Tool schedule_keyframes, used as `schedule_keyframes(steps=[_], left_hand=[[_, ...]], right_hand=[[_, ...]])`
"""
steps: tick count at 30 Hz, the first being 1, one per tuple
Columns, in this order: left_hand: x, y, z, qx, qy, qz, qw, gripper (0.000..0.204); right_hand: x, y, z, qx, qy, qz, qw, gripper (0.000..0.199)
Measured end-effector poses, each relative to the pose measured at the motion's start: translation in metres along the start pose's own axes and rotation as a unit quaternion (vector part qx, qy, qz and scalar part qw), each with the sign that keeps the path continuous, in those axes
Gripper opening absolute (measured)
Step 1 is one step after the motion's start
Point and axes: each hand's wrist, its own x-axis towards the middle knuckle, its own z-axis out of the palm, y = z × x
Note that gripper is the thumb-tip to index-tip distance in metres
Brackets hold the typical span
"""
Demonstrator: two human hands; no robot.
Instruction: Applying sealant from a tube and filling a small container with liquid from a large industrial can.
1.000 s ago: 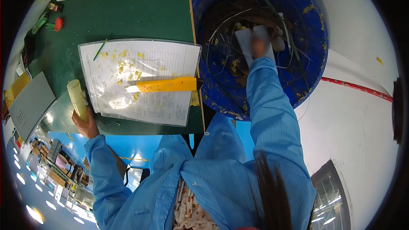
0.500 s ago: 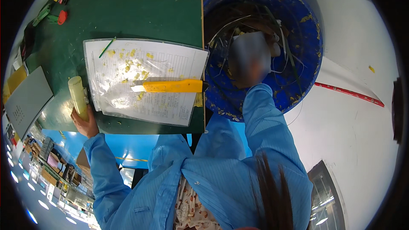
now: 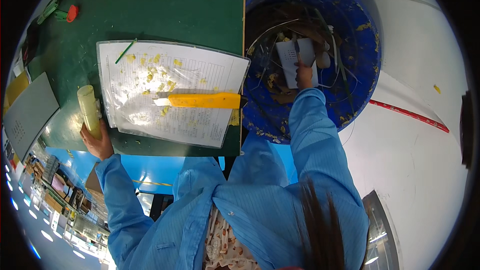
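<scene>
My left hand [image 3: 98, 141] is wrapped around the lower part of a pale yellow cylinder [image 3: 89, 106] at the left of the green table. Reaching into the blue bin, my right hand [image 3: 304, 76] is closed on a slim dark tool [image 3: 297, 50] whose kind is unclear. A white sheet [image 3: 288, 66] with small dark marks lies right beneath that hand. A yellow utility knife [image 3: 205, 101], blade out, rests on a plastic-covered paper form [image 3: 195, 72]. Yellow crumbs [image 3: 159, 75] are scattered over the form, and a thin green stick [image 3: 126, 51] crosses its top edge.
The blue bin [image 3: 369, 45], smeared with yellow bits, stands against the right edge of the green table [image 3: 175, 10]. Straps and scraps fill it. A grey board [image 3: 31, 115] leans at the far left, near a red round piece [image 3: 72, 13]. A red strip [image 3: 410, 115] marks the floor.
My right hand and the white sheet were blurred by motion inside the bin; now both show clearly, the hand lower on the sheet. My left hand still holds the cylinder.
</scene>
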Motion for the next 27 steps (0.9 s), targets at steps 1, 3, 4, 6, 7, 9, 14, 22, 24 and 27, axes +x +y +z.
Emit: schedule_keyframes(steps=[1, 3, 4, 6, 7, 9, 14, 22, 24, 27], left_hand=[[-0.003, -0.004, -0.007, 0.008, 0.002, -0.002, 1.000, 0.061], [0.001, 0.004, -0.001, -0.006, 0.000, 0.001, 1.000, 0.060], [0.003, 0.007, 0.001, -0.011, 0.000, 0.003, 1.000, 0.060], [0.007, 0.011, -0.002, -0.010, 0.000, 0.007, 1.000, 0.060], [0.006, 0.016, 0.003, -0.016, -0.003, 0.003, 1.000, 0.060], [0.003, 0.021, 0.010, -0.026, -0.010, -0.001, 1.000, 0.060], [0.004, 0.010, -0.001, -0.016, -0.004, 0.006, 1.000, 0.060], [0.006, 0.010, 0.007, -0.020, -0.007, 0.003, 1.000, 0.060], [0.003, 0.007, 0.005, -0.023, -0.012, 0.003, 1.000, 0.060], [0.001, 0.004, 0.003, -0.018, -0.005, 0.007, 1.000, 0.060]], right_hand=[[-0.022, -0.007, 0.006, 0.014, -0.020, 0.030, 0.999, 0.045], [-0.019, 0.014, -0.009, 0.058, -0.015, 0.052, 0.997, 0.041], [-0.018, 0.025, -0.016, 0.104, -0.019, 0.076, 0.992, 0.038], [-0.024, 0.053, -0.026, -0.015, -0.025, 0.063, 0.998, 0.043], [-0.021, 0.075, -0.034, -0.022, -0.017, 0.058, 0.998, 0.043], [-0.021, 0.113, -0.047, -0.206, -0.001, -0.023, 0.978, 0.040], [-0.074, 0.065, -0.018, -0.211, 0.162, -0.245, 0.932, 0.029], [-0.008, -0.026, -0.016, -0.378, 0.225, -0.335, 0.833, 0.054], [0.000, -0.035, -0.012, -0.501, 0.201, -0.346, 0.767, 0.061], [-0.004, -0.025, -0.014, -0.532, 0.162, -0.342, 0.758, 0.067]])
